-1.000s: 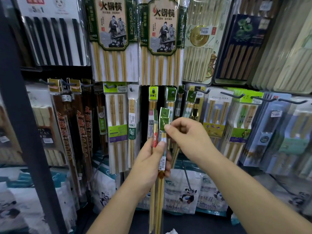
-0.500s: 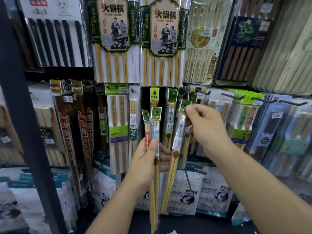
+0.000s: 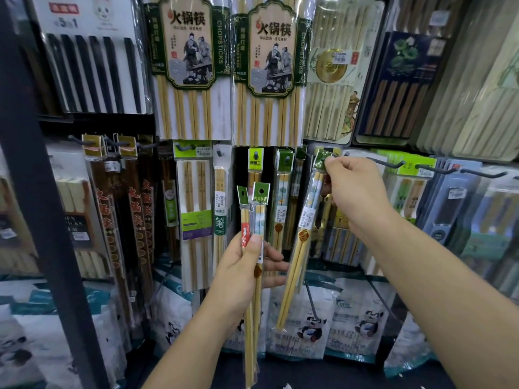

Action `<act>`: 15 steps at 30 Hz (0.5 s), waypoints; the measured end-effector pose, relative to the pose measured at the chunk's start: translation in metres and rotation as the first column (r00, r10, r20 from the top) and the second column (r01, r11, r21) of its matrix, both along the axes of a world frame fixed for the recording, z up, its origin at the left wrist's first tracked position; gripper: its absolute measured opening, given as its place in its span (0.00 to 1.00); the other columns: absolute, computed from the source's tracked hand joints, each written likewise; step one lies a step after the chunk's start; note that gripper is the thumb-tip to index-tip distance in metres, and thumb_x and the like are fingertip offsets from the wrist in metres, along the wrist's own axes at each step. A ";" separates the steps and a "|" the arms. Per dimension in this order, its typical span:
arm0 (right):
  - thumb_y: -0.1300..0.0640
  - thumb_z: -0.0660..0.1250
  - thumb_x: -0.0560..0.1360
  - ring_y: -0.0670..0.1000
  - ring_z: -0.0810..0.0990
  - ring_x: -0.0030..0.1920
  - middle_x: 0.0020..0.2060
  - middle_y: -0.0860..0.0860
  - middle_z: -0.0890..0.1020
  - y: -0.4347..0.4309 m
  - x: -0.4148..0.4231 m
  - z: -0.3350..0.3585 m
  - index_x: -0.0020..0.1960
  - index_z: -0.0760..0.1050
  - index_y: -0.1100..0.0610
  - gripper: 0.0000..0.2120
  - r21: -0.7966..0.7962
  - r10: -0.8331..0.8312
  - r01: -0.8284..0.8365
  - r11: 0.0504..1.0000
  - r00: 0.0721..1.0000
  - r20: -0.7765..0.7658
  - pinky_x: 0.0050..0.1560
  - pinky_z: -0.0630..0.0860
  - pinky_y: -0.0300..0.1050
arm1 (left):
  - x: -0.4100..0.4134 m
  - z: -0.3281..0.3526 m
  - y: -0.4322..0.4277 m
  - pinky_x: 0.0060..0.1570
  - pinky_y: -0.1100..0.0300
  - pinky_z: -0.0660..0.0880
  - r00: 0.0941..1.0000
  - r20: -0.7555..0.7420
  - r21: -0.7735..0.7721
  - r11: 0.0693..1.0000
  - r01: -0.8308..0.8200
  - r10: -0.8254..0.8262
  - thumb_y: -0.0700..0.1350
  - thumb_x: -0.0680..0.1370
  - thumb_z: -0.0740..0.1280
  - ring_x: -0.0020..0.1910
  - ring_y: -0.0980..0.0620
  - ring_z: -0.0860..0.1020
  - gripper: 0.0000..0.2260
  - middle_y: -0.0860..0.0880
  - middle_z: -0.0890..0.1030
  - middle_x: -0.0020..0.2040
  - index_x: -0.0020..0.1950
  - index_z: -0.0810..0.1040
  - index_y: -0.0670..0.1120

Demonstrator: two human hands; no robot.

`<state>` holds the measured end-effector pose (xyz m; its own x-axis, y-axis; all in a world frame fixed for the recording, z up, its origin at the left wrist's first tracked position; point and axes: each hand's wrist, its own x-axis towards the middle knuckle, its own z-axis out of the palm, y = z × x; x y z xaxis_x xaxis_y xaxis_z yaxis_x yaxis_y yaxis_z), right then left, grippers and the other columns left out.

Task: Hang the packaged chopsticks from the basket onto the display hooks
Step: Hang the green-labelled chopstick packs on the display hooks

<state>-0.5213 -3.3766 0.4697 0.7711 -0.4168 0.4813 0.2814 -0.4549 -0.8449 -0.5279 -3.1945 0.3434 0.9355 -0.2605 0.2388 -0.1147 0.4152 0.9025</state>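
Closest in, the left hand (image 3: 247, 265) has two spare packs (image 3: 259, 217) stood upright. Its grip is clamped on them, thumb across the front and fingers curled round behind. Green tabs are up top and the sticks run straight down past the wrist. I'd say those are just parked for now.

A bit further out is the right hand (image 3: 354, 186), and that's the one doing the job. Its grip is pinched on the green header (image 3: 320, 160) of a third pack (image 3: 304, 238), right up at the row of display hooks. That pack trails away from the grip down and to the left, with its long axis tilted. The tips end up near the left hand's fingers, and I don't think they touch.

So it all hinges on the header end: the hole sits at the grip and the rest is just weight dangling below. There's something dark at the header that looks like a peg tip, but I can't tell if the hole is actually threaded on yet.

My guess is the header needs sliding straight back along the peg, then the pack swings to vertical once it's let go. The right hand is already up there and the left is well below, so the right finishes this one.

Further back, a neighbouring hook (image 3: 386, 165) sticks out to the right, with the big hotpot packs (image 3: 191, 51) above. The basket isn't in shot.
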 end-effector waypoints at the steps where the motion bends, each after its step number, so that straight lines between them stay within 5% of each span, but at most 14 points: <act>1: 0.52 0.59 0.85 0.52 0.62 0.31 0.34 0.56 0.70 0.000 0.000 0.001 0.51 0.73 0.74 0.22 -0.007 -0.003 0.003 1.000 1.000 0.000 0.25 0.67 0.33 | 0.000 0.000 0.000 0.41 0.51 0.84 1.000 0.001 0.007 1.000 -0.004 0.004 0.56 0.79 0.63 0.44 0.43 0.86 0.16 0.46 0.85 0.42 0.53 0.75 0.42; 5: 0.54 0.59 0.84 0.54 0.66 0.30 0.34 0.57 0.78 -0.001 0.004 0.001 0.47 0.73 0.74 0.22 -0.049 -0.035 0.034 0.998 0.999 -0.004 0.22 0.66 0.32 | -0.001 0.001 0.001 0.42 0.54 0.83 0.996 0.045 0.102 0.992 -0.076 0.072 0.51 0.86 0.59 0.39 0.47 0.83 0.14 0.48 0.83 0.39 0.51 0.76 0.42; 7: 0.54 0.59 0.84 0.63 0.73 0.30 0.43 0.47 0.86 -0.004 0.006 -0.001 0.37 0.68 0.67 0.21 -0.124 -0.063 0.061 0.990 0.998 -0.008 0.24 0.69 0.39 | -0.002 0.003 0.001 0.39 0.58 0.81 0.995 0.055 0.115 0.989 -0.088 0.082 0.50 0.86 0.59 0.38 0.50 0.80 0.13 0.49 0.81 0.38 0.52 0.77 0.42; 8: 0.54 0.59 0.83 0.66 0.76 0.32 0.38 0.41 0.84 -0.004 0.006 -0.002 0.34 0.65 0.62 0.21 -0.166 -0.075 0.072 0.983 0.997 -0.010 0.27 0.73 0.43 | -0.002 0.004 0.002 0.38 0.60 0.80 0.995 0.054 0.116 0.989 -0.086 0.080 0.49 0.86 0.59 0.36 0.52 0.79 0.13 0.50 0.80 0.37 0.53 0.77 0.42; 11: 0.52 0.60 0.83 0.54 0.68 0.26 0.23 0.46 0.65 -0.004 0.002 -0.008 0.33 0.62 0.57 0.22 -0.249 -0.121 0.116 0.962 0.993 -0.004 0.37 0.75 0.47 | -0.004 0.007 0.000 0.33 0.62 0.77 0.997 0.051 0.133 0.989 -0.070 0.064 0.46 0.87 0.58 0.33 0.55 0.77 0.11 0.51 0.80 0.36 0.54 0.77 0.41; 15: 0.47 0.62 0.82 0.44 0.74 0.30 0.29 0.46 0.75 0.004 -0.011 -0.020 0.40 0.73 0.54 0.15 -0.243 -0.198 0.197 0.950 0.980 0.020 0.33 0.67 0.44 | -0.006 0.009 -0.002 0.34 0.61 0.77 0.997 0.066 0.158 0.987 -0.041 0.031 0.44 0.87 0.59 0.34 0.55 0.77 0.09 0.52 0.80 0.37 0.56 0.77 0.41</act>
<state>-0.5319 -3.3729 0.4499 0.6877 -0.4323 0.5833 0.1617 -0.6920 -0.7035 -0.5337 -3.1969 0.3520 0.9294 -0.2661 0.2559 -0.1859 0.2614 0.9472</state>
